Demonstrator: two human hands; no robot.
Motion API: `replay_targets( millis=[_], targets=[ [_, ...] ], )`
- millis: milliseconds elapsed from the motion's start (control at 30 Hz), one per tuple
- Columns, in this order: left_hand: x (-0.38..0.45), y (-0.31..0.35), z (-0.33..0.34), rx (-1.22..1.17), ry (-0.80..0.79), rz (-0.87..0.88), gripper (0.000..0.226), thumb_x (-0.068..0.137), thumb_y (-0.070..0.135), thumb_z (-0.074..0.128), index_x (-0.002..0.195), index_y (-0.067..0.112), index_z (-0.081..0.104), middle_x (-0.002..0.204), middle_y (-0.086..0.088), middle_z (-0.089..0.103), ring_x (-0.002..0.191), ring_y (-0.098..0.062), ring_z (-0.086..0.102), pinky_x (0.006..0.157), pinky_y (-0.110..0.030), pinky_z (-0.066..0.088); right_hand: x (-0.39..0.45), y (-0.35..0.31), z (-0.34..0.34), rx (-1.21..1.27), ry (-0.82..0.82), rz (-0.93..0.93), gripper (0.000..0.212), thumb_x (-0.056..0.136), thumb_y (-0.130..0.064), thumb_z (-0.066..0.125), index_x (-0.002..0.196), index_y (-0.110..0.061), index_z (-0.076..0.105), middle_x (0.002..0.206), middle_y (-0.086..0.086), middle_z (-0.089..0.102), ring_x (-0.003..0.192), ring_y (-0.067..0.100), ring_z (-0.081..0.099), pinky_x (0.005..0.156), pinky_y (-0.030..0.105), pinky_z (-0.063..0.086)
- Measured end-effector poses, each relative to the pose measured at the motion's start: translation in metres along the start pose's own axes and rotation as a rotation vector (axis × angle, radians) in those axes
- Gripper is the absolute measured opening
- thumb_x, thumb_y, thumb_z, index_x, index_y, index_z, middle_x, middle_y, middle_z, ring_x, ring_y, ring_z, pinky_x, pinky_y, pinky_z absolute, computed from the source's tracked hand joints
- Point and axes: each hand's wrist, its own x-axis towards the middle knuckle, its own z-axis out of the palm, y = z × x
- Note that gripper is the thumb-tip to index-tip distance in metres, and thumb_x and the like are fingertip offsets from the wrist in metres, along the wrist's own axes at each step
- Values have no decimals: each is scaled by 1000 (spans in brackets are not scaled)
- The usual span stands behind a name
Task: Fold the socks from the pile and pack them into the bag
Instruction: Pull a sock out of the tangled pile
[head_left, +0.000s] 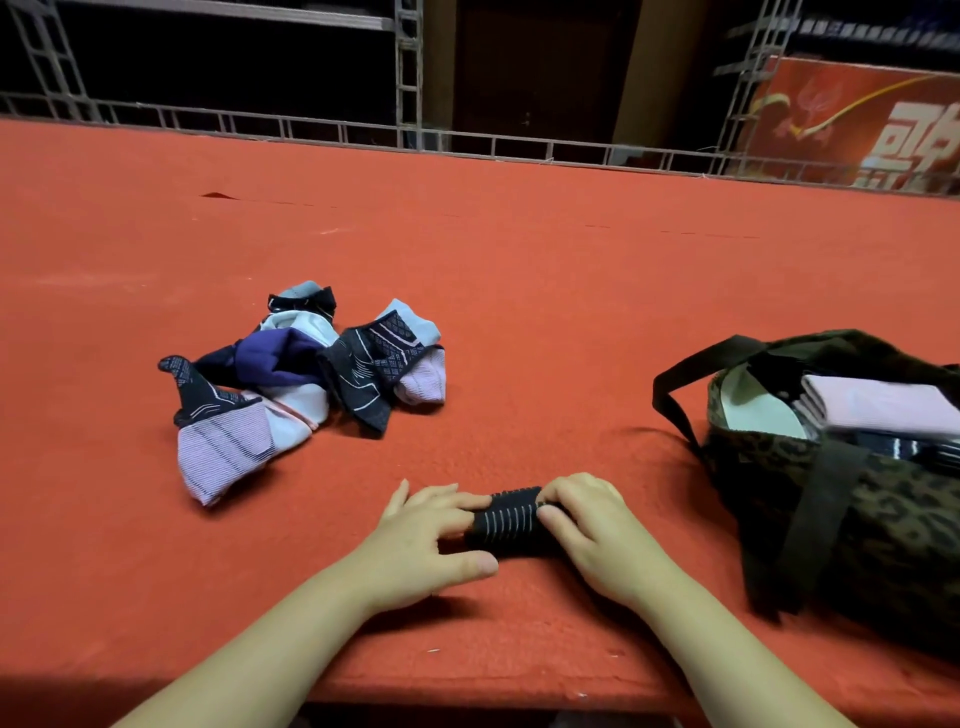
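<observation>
A folded black sock with thin white stripes (511, 522) lies on the red table near its front edge. My left hand (426, 540) holds its left end, fingers on top and thumb at the near side. My right hand (592, 535) grips its right end with curled fingers. A pile of socks (306, 374) in black, purple, pale blue and pink sits to the far left. The dark leopard-print bag (852, 499) stands open at the right, with folded pink and dark socks (883, 410) inside.
The red felt table (519, 249) stretches far back to a metal truss railing (415, 135). A red banner (857, 119) hangs at the back right. The bag's black strap (675, 384) loops out toward the table's middle.
</observation>
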Motion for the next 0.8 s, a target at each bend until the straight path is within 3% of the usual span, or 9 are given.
replay_targets(
  millis=[100, 167, 267, 367, 500, 600, 667, 733, 800],
  targets=[
    [5, 11, 0, -118, 44, -120, 31, 60, 76, 45, 75, 51, 55, 111, 42, 45, 133, 3, 25, 115, -44, -8, 10, -7, 8, 106, 2, 158, 12, 95, -34, 44, 84, -31, 47, 82, -13, 56, 85, 11, 51, 79, 26, 34],
    [14, 13, 5, -110, 155, -199, 34, 78, 61, 57, 55, 36, 55, 97, 31, 56, 123, 1, 37, 115, -45, 0, 19, -10, 13, 139, -3, 289, 12, 95, -31, 49, 83, -32, 49, 82, -13, 57, 89, 12, 56, 84, 30, 40],
    [29, 11, 9, 39, 316, -327, 42, 87, 55, 51, 66, 20, 63, 92, 15, 62, 109, -10, 50, 110, -45, 18, 31, -10, 19, 76, 14, 406, 9, 92, -37, 52, 86, -31, 54, 85, -14, 58, 97, 15, 59, 91, 37, 42],
    [33, 11, 10, 103, 375, -403, 35, 79, 60, 56, 71, 27, 51, 89, 14, 53, 109, -15, 48, 105, -41, 27, 35, -5, 17, -31, 18, 497, 21, 86, -52, 55, 93, -34, 60, 98, -12, 60, 104, 15, 56, 91, 36, 37],
    [36, 11, 7, 85, 211, -425, 36, 80, 58, 58, 109, 36, 57, 133, 12, 44, 133, -15, 28, 116, -46, 7, 27, -1, 15, -77, -28, 460, 25, 86, -56, 52, 94, -36, 64, 108, -8, 55, 111, 17, 46, 94, 36, 33],
    [36, 13, 2, 43, 116, -385, 18, 83, 49, 60, 95, 36, 57, 145, 10, 35, 140, -15, 18, 115, -48, -2, 19, -3, 12, -10, -58, 379, 18, 91, -48, 50, 80, -34, 53, 104, -9, 55, 108, 14, 45, 95, 36, 34],
    [32, 15, 2, -38, 109, -330, 14, 83, 41, 63, 81, 35, 51, 131, 8, 50, 129, -15, 36, 114, -47, 11, 13, -5, 9, 117, -88, 352, 20, 94, -42, 48, 81, -27, 51, 97, -8, 58, 99, 13, 50, 91, 35, 39],
    [31, 22, 3, -309, 126, -279, 15, 83, 31, 67, 79, 29, 52, 92, 6, 62, 90, -17, 56, 93, -44, 43, 5, -11, 1, 297, -53, 359, 17, 95, -36, 47, 85, -23, 50, 84, -9, 56, 79, 6, 51, 75, 26, 42],
    [30, 43, 2, -613, 172, -239, 14, 86, 19, 66, 82, 20, 53, 69, 0, 56, 62, -15, 52, 57, -32, 47, 0, -16, -12, 377, 93, 359, 15, 94, -31, 51, 82, -24, 49, 75, -10, 53, 66, 0, 47, 62, 19, 37]
  ],
)
